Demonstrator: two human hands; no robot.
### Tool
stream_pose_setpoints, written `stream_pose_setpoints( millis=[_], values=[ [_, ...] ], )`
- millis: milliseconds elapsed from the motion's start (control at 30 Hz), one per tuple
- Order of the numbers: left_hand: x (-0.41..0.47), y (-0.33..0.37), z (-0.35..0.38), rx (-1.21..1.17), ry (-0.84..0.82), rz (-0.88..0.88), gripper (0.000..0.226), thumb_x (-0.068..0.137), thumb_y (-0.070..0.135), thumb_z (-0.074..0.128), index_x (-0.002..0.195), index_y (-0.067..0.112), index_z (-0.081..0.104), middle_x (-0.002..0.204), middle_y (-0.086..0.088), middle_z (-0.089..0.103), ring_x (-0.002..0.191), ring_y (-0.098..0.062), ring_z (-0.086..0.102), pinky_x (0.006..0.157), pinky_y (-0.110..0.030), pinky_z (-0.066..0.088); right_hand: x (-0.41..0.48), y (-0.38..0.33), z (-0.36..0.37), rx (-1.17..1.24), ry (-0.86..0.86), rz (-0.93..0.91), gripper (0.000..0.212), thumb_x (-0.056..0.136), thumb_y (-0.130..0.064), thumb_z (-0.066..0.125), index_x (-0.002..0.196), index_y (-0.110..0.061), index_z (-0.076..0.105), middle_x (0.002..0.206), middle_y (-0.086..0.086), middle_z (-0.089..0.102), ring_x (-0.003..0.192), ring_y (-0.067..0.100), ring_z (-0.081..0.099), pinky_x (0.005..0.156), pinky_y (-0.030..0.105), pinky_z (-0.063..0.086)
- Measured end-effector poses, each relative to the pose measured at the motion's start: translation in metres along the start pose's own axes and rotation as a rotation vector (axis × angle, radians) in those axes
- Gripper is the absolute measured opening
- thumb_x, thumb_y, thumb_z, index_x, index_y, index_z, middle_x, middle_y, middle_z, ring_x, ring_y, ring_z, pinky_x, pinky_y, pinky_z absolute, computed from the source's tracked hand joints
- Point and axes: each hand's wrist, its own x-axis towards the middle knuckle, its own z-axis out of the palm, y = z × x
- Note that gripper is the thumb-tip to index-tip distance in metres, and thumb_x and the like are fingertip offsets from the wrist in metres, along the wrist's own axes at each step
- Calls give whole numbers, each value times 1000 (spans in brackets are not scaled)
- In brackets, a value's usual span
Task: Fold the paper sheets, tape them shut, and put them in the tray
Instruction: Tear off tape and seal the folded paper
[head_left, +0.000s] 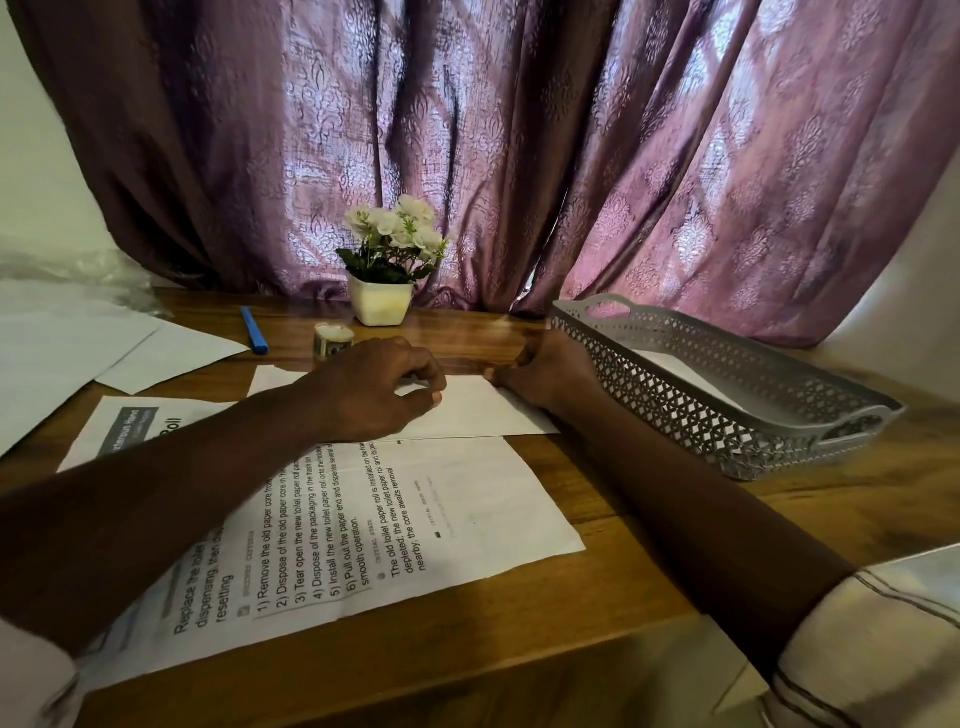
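A folded sheet (467, 410) lies flat on the worktop (597, 587), overlapping the top edge of a printed sheet (363, 525). Both hands press it, well apart: the left hand (379, 387) with curled fingertips at mid-fold, the right hand (540, 371) pinning its right corner. Folding looks nearly done; taping is still to come. One tape roll (333, 340) stands untouched behind. The one tray (727, 384) appears to hold some white paper already. At least two blank sheets (104, 348) wait at the left.
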Motion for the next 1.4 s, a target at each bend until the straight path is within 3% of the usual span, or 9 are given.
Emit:
stream_pose_setpoints(
  millis=[200,400,500,767,867,1033,1167,1233,1400],
  values=[
    [-1,0,1,-22,19,-15,17,93,34,71,109,31,72,109,12,66,101,-3,61,81,-11,43,2,3,4,24,54,50,38,77,-46,84,96,-14,77,98,10,77,97,29,72,86,38,60],
    [-2,-1,1,-71,17,-25,16,91,35,73,107,31,73,108,12,68,103,-2,63,95,-32,53,2,8,2,31,39,20,27,81,-41,84,87,-16,76,95,5,77,96,23,71,86,29,52],
    [-1,-2,1,-71,17,-23,17,91,36,73,107,31,73,109,12,68,102,-3,63,95,-34,53,0,9,-3,38,9,-17,21,82,-35,84,76,-20,71,89,-1,75,91,18,69,88,29,53],
    [-1,-3,3,-98,34,-21,18,90,34,75,107,29,74,110,11,69,102,-1,64,96,-30,53,-8,13,-20,20,-103,-135,8,87,-19,80,90,-13,75,88,-3,72,83,8,61,75,18,44],
    [0,-5,4,-110,26,-18,17,89,35,75,105,30,74,109,13,70,103,0,64,97,-31,54,-7,16,-20,55,-105,-143,15,84,-19,84,94,-9,78,97,1,78,91,13,68,89,24,49],
    [0,-8,4,-91,17,-26,17,89,38,75,106,33,73,110,13,68,104,-2,64,97,-33,54,-4,24,-22,176,-207,-93,24,79,-19,89,96,-8,76,92,2,75,89,17,70,86,30,56],
    [0,-6,3,-75,25,-12,17,90,36,74,106,32,73,110,14,69,103,0,63,95,-29,53,-5,28,-18,349,-124,16,31,85,-28,85,96,0,76,82,5,73,69,11,64,60,19,50],
    [0,-6,3,-77,30,-14,17,90,35,74,106,32,73,109,14,68,102,1,63,94,-26,52,-3,24,-14,283,-57,-2,33,85,-32,85,90,-2,74,75,0,68,62,7,58,54,16,44],
    [0,-7,4,-74,35,-14,17,90,34,74,106,30,74,110,14,69,103,2,63,93,-23,51,-2,10,-13,-14,-81,-88,34,80,-45,86,84,-16,69,81,-6,66,77,10,58,74,23,40]
  ],
)
